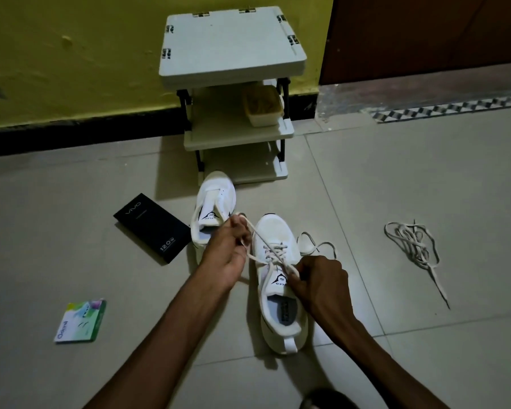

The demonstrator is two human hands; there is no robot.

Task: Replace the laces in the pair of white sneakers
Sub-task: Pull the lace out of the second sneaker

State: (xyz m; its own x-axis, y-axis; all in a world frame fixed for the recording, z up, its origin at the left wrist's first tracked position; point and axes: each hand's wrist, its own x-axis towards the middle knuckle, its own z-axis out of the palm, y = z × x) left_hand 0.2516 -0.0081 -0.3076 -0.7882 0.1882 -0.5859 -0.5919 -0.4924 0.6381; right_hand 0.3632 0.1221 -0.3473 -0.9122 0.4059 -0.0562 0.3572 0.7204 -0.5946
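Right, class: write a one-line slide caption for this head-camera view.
Both hands, left hand and right hand, pull lace ends on the near white sneaker; the far sneaker sits unlaced.

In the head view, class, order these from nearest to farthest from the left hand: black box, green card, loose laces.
1. Black box: just left of the left hand.
2. Green card: lower left, on the floor.
3. Loose laces: far right, beyond the laced sneaker.

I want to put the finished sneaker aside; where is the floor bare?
Bare tiles lie between the near sneaker and the loose laces, and left, between the black box and green box. It is crowded around both hands and the far sneaker.
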